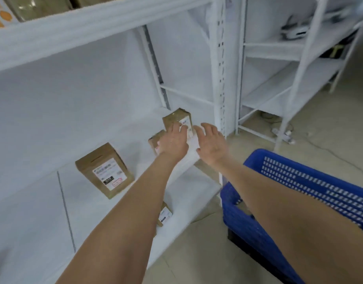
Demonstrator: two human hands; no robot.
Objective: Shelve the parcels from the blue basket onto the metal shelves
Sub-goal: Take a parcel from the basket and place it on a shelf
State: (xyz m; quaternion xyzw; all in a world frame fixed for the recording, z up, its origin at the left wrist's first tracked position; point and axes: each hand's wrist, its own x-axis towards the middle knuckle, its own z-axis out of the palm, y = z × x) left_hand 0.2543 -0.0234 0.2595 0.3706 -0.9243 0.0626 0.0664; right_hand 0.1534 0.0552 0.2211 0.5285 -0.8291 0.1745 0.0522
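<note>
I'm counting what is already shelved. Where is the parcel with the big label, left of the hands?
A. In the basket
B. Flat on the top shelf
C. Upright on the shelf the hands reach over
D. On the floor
C: the parcel stands upright on the shelf, to the left of the left hand, while the basket sits off to the right.

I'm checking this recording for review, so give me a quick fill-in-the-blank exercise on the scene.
The basket is ____ in colour.
It stands to the person's ____.
The left hand touches a brown ____ on the white shelf; the right hand hovers open beside it.
Missing words: blue; right; parcel.
</note>
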